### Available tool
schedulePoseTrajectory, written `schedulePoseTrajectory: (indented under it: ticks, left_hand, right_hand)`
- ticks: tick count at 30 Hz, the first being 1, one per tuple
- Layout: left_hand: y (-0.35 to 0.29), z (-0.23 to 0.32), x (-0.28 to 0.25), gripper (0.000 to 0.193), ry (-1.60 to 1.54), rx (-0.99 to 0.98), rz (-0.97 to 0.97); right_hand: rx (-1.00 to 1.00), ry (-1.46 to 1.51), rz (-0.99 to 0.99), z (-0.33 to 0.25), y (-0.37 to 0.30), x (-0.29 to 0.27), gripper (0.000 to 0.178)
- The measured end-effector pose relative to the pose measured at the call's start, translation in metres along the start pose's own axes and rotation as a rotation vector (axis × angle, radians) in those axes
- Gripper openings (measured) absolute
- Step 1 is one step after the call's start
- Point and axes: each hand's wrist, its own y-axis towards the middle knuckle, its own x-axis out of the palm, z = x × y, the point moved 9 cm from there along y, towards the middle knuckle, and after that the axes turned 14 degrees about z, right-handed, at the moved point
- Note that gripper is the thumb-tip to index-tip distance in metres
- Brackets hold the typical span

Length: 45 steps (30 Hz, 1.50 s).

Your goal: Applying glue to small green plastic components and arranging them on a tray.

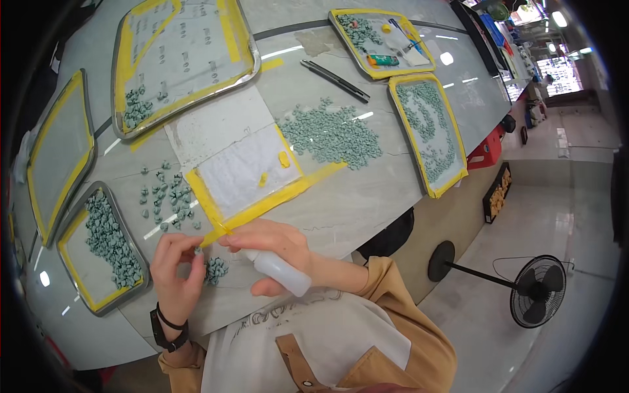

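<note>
My left hand (175,265) is closed in a pinch on a small grey-green piece (198,251), low in front of me. My right hand (285,242) is wrapped around a small white squeeze bottle (283,272), its fingertips close to the left ones. Something thin and yellow (221,227) shows at the right fingertips; I cannot tell whether it is a tool or part of the tape behind. Below the hands lies a little heap of grey-green pieces (215,270). Loose larger pieces (159,193) are scattered beyond my left hand.
A yellow-taped white sheet (246,171) lies ahead, beside a wide pile of green pieces (334,134) and a black pen-like tool (335,81). Taped trays stand around: left (80,252), far left (59,157), back (252,59), back right (419,65), right (457,134).
</note>
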Motion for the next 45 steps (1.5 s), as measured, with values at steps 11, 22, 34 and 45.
schedulePoseTrajectory:
  ticks: [11, 22, 34, 45]
  left_hand:
    - [-0.029, -0.029, 0.043, 0.026, -0.8, -0.512, -0.175]
    - [-0.026, -0.035, 0.036, 0.022, -0.979, -0.531, -0.055]
    - [-0.029, -0.038, 0.037, 0.027, -0.949, -0.572, -0.105]
    - [-0.028, -0.032, 0.037, 0.025, -0.952, -0.526, -0.138]
  right_hand:
    - [0.163, 0.183, -0.164, 0.015, -0.015, -0.004, 0.041]
    - [0.041, -0.011, -0.147, 0.007, -0.01, 0.001, 0.057]
    - [0.108, 0.014, -0.291, 0.014, -0.013, 0.013, 0.056]
    - [0.309, 0.011, -0.274, 0.022, -0.022, 0.017, 0.051]
